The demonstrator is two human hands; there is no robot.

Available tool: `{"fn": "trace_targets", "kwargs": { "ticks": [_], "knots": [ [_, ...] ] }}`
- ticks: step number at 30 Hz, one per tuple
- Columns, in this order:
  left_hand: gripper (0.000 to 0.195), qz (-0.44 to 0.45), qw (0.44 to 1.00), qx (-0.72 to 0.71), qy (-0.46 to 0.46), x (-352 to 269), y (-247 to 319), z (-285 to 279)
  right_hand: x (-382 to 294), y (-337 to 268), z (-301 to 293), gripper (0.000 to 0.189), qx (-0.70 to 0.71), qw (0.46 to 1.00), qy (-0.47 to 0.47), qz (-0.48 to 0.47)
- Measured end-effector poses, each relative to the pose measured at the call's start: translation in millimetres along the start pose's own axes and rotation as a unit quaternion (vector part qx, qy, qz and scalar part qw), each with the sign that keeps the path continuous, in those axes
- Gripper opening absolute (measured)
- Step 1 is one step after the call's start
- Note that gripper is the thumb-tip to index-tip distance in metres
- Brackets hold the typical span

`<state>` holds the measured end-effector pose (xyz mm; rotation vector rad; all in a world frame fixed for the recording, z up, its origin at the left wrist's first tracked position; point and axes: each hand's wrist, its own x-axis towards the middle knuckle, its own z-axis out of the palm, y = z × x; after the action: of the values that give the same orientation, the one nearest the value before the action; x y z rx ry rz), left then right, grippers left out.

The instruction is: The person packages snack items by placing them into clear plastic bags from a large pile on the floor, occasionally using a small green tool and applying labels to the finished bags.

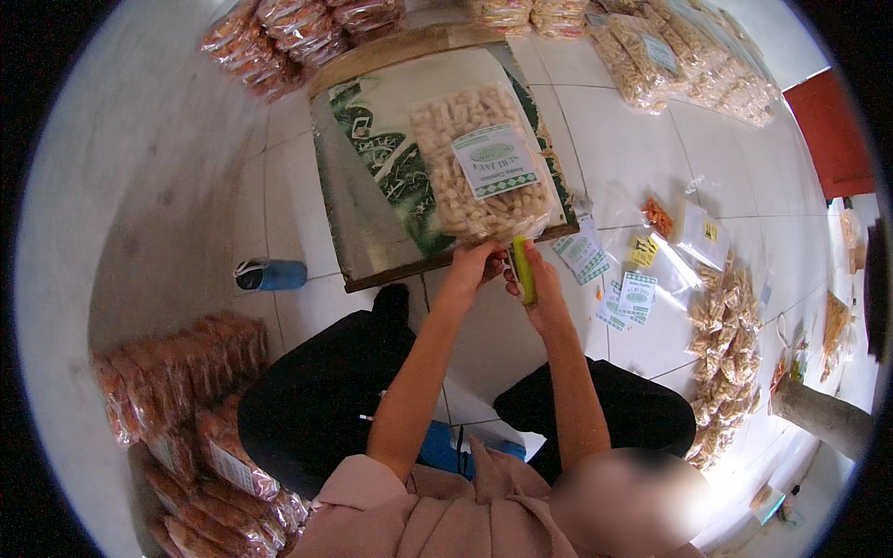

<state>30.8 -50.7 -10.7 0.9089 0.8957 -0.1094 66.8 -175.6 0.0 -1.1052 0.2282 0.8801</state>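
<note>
A clear plastic bag of pale snack pieces [481, 111], with a printed label [497, 160] on its upper side, lies on a low worn table [377, 258]. At the bag's near end, my left hand [478, 268] has its fingers closed on the gathered plastic by the table's edge. Close beside it on the right, my right hand [544, 286] grips a yellow-green stapler-like tool [524, 270], pointed at the bag's end. The fingers partly hide the bag's mouth and the tool's jaws.
Bags of reddish-brown snacks [181, 370] are piled at the lower left. Loose labels [638, 296] and small packets [725, 349] lie on the tiled floor at the right. A blue roll-shaped object [282, 274] lies left of the table. More bagged snacks [642, 63] stand beyond it.
</note>
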Motion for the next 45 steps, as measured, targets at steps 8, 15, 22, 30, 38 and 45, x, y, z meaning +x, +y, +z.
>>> {"fn": "trace_targets", "kwargs": {
  "ticks": [8,15,22,30,38,45],
  "knots": [
    [0.016,0.012,1.000,0.019,0.020,-2.8,0.6,4.6,5.3,-0.5,10.7,0.037,-0.062,0.992,0.108,-0.031],
    [0.017,-0.015,0.998,0.060,-0.008,2.6,1.1,-7.5,11.7,3.9,12.5,0.027,-0.058,0.993,0.100,-0.032],
    [0.028,-0.003,0.999,0.032,-0.023,-4.1,-1.0,-7.7,21.1,15.0,24.4,0.027,-0.015,0.987,0.142,-0.079],
    [0.031,0.032,0.997,-0.021,0.060,1.2,-18.4,-4.7,24.6,20.9,18.6,0.029,-0.049,0.990,0.126,-0.038],
    [0.023,0.069,0.966,-0.171,0.181,-9.9,-35.8,19.7,10.2,-0.7,-43.6,0.045,-0.109,0.987,0.071,-0.098],
    [0.036,0.258,0.954,0.140,-0.064,42.0,-144.4,107.8,44.3,18.8,-142.7,0.039,-0.250,0.901,0.338,-0.112]
  ]
}}
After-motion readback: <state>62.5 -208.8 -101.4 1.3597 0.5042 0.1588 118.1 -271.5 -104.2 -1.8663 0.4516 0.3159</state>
